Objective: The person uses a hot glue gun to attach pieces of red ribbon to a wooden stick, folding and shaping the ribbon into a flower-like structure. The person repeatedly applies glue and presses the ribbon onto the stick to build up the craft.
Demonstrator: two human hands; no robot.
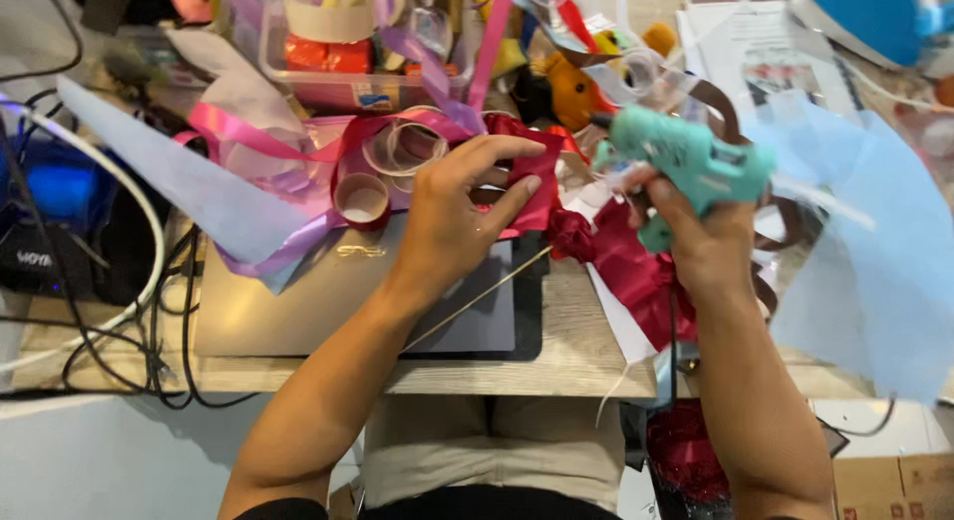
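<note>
at right hand (706, 237), teal glue gun (691, 162)
</note>
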